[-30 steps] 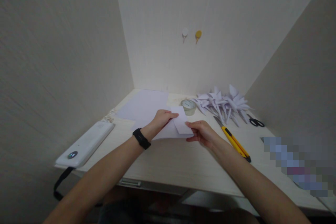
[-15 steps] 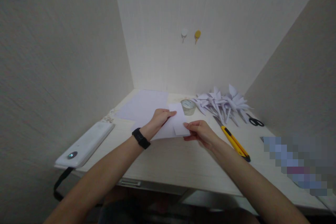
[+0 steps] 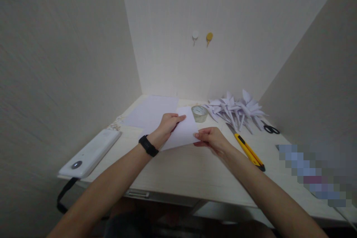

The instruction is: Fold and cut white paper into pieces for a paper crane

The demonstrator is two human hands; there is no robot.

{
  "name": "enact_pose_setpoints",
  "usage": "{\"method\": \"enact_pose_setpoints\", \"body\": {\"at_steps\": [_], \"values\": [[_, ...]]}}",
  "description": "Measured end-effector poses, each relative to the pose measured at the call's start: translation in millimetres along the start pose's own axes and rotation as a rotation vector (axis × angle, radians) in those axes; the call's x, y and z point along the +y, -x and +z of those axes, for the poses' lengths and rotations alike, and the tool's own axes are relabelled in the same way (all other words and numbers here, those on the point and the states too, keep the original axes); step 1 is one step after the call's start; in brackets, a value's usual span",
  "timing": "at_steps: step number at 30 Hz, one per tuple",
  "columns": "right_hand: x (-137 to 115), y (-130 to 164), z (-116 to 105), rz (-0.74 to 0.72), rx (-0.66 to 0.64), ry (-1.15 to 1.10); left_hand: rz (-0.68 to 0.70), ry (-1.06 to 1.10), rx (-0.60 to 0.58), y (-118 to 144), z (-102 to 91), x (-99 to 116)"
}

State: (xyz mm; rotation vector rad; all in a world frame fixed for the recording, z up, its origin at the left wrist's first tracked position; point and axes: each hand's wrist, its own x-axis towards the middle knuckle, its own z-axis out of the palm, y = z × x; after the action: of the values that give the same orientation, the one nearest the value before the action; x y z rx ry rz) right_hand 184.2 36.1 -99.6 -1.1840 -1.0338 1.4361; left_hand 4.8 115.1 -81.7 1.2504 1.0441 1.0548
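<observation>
We hold the sheet (image 3: 182,132) with both hands: our left hand (image 3: 165,128) pinches its far left edge, fingers closed over the top and thumb beneath, and our right hand (image 3: 212,140) clamps its near right corner between thumb and fingertips. The sheet is plain white, unmarked, with no print or writing we can read; it is lifted just off the desk (image 3: 195,173) and tilts up toward its far end, and whether it is folded we cannot tell. A black band (image 3: 148,145) circles our left wrist, just left of the sheet. Beyond the sheet, flat on the desk, lies a larger paper (image 3: 152,111), also blank. Just beyond the sheet's far right corner stands a roll of tape (image 3: 199,113); any label on it is too small to read. Right of the sheet lies a yellow knife (image 3: 247,148), and past that a heap of folded white paper shapes (image 3: 237,109) and black scissors (image 3: 270,129). Well left of the sheet, at the desk's edge, rests a white device (image 3: 90,152) with a dark round button, no lettering legible.
</observation>
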Motion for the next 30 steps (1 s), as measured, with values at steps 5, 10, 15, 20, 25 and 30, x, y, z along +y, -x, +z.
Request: {"method": "enact_pose_setpoints", "body": {"at_steps": [5, 10, 15, 20, 25, 30], "values": [[-1.1, 1.1, 1.2, 0.039, -0.010, 0.006, -0.007, 0.024, -0.001, -0.2, -0.1, 1.4], [-1.7, 2.7, -0.6, 0.004, -0.036, -0.029, -0.007, 0.057, -0.011, -0.5, 0.2, 1.7], [-5.1, 3.0, -3.5, -0.031, -0.066, -0.057, 0.020, 0.064, 0.018, -0.3, 0.2, 0.1], [-3.6, -2.0, -0.4, -0.093, 0.072, -0.085, 0.015, 0.030, -0.050, 7.0, 6.3, -0.7], [-1.9, -7.0, -2.6, -0.140, 0.223, -0.058, -0.070, 0.142, -0.149, 14.8, 13.8, 1.3], [-13.3, -8.1, -19.9, -0.174, 0.310, -0.036, -0.223, 0.244, -0.303, 8.0, 3.7, 7.5]]}}
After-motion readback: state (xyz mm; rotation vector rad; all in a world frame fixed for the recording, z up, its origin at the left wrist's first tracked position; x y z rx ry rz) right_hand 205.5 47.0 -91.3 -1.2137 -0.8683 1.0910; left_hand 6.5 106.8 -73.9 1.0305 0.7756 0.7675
